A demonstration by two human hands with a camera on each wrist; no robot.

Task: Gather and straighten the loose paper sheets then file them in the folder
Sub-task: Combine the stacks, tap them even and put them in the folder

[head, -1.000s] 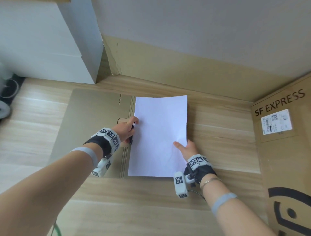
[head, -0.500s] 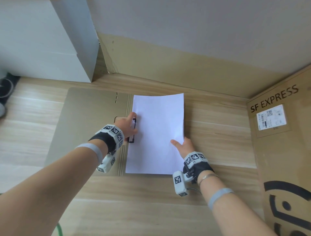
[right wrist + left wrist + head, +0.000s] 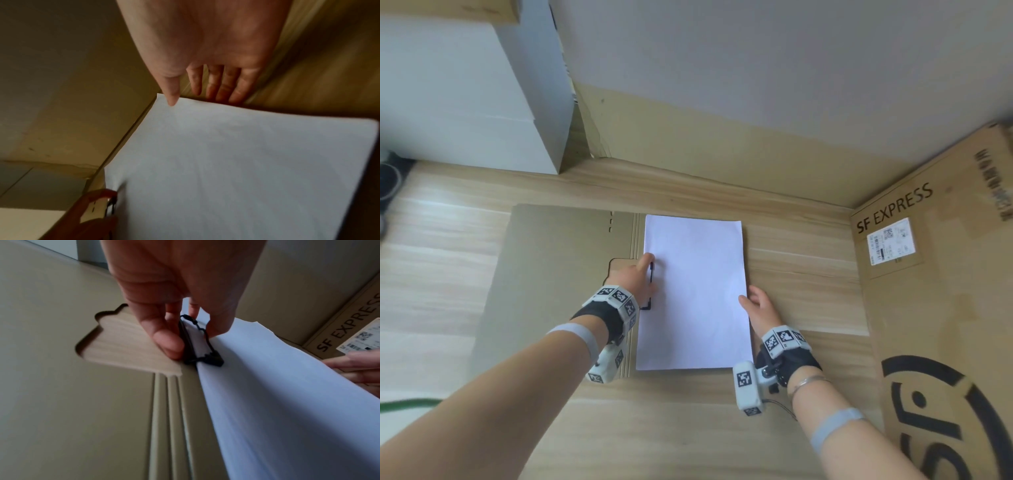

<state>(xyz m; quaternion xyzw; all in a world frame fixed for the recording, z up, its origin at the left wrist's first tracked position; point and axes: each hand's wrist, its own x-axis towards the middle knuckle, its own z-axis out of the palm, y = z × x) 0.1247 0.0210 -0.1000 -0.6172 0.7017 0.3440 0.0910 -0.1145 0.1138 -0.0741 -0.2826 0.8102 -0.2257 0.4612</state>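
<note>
A stack of white paper sheets lies on the right half of an open tan folder on a wooden table. At the stack's left edge, beside the folder's spine, my left hand pinches a black clip. In the left wrist view the thumb and fingers of that left hand squeeze the clip over the paper. My right hand holds the stack's right edge, with the thumb on top. The right wrist view shows this right hand with its fingers running behind the sheet edge.
A large SF Express cardboard box stands against the table's right side. A white cabinet sits at the back left and a wall runs behind. A green cable crosses the near left. Bare wood lies in front of the folder.
The bowed right side of the paper stack has come down and now lies flatter. My left hand stays on the black clip and my right hand stays at the right edge.
</note>
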